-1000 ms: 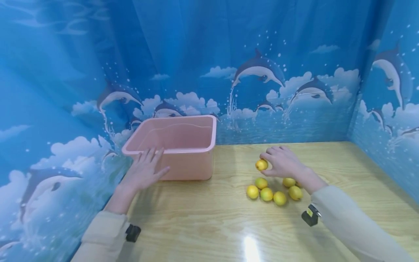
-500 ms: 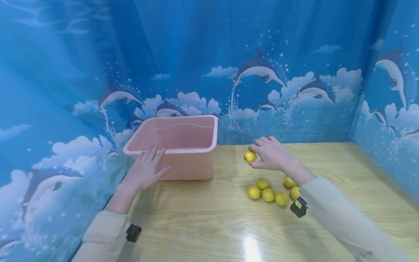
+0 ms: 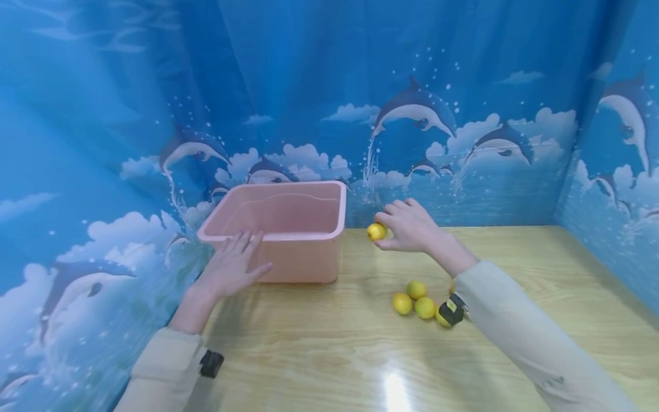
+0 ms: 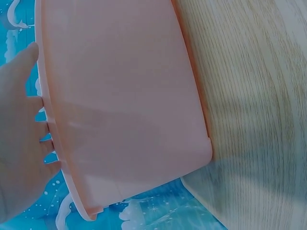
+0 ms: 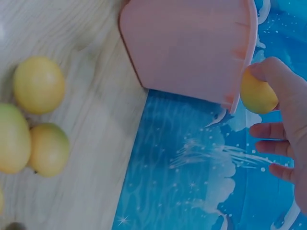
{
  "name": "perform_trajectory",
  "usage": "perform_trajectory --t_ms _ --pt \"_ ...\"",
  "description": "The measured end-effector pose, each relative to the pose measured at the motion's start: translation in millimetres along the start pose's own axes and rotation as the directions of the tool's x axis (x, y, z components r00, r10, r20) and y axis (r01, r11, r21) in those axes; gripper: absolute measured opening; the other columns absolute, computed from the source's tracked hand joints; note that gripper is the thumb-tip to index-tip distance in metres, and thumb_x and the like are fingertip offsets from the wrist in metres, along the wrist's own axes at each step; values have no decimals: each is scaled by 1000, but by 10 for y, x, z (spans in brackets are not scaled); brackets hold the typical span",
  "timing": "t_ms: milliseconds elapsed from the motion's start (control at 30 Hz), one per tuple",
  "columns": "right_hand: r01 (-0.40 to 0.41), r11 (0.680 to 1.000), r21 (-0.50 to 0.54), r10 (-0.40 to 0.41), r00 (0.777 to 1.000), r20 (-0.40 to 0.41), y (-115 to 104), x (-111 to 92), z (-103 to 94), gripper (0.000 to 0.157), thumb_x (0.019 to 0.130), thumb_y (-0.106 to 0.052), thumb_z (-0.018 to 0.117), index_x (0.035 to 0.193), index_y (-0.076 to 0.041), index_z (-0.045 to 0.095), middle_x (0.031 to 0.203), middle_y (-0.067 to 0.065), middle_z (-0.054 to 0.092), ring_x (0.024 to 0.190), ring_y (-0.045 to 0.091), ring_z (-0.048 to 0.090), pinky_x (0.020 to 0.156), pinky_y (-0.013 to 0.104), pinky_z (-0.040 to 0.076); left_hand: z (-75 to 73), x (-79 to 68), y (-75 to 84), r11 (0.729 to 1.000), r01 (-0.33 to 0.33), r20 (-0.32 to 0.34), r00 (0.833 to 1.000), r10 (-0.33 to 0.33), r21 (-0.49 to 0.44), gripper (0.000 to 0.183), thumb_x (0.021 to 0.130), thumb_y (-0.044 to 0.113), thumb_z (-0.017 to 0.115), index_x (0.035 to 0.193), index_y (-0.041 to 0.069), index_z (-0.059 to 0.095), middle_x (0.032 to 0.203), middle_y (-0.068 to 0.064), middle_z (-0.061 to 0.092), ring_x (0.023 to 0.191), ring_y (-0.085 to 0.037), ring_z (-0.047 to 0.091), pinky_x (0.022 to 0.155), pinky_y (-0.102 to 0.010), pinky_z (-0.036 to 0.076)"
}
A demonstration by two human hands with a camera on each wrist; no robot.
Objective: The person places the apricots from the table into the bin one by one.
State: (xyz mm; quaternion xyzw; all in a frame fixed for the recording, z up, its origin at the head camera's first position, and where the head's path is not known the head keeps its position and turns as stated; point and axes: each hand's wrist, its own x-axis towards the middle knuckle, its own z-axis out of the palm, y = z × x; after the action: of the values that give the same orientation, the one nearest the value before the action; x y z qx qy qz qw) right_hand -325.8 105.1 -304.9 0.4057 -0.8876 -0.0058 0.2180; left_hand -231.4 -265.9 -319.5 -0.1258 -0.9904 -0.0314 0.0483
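Between the thumb and fingers of my right hand is a small round yellow fruit, held up above the table just right of the pink bin. The right wrist view shows this fruit pinched close by the bin's rim. My left hand rests with spread, straight fingers on the near rim of the bin. Its fingertips lie along that edge in the left wrist view. Several more yellow-green fruits are grouped on the table below my right arm, some partly hidden by the wrist and sleeve.
The wooden table meets a blue dolphin-print curtain at its back edge, close behind the bin. More of this curtain stands along the left and right sides. A black wrist camera overlaps one fruit.
My right hand has carried the pinched fruit left and upward, away from the other fruits and closer to the bin. My left hand has stayed on the rim.
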Motion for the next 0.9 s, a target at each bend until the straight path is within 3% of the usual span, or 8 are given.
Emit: perform_trajectory --t_ms 333,600,900 --pt "-93 994 51 88 993 79 -143 368 -85 44 81 -49 63 110 -16 63 92 2 59 85 22 49 73 40 37 14 -6 -9 998 -14 -4 1000 14 54 89 88 70 26 149 8 7 153 -18 5 139 -37 3 110 -54 5" --pt "-149 982 120 132 982 139 -350 718 -81 48 83 -51 60 117 -17 59 93 1 57 88 22 48 72 37 34 44 -23 -26 999 -6 1 1000 6 39 92 86 72 24 150 9 5 154 -17 3 140 -36 1 110 -54 4" --pt "-195 966 170 163 969 184 -492 930 3 43 83 -49 59 112 -17 58 97 -2 58 89 19 47 76 38 37 46 -13 -35 998 -18 -5 1000 18 59 91 87 71 26 149 8 6 153 -19 4 139 -37 2 110 -54 4"
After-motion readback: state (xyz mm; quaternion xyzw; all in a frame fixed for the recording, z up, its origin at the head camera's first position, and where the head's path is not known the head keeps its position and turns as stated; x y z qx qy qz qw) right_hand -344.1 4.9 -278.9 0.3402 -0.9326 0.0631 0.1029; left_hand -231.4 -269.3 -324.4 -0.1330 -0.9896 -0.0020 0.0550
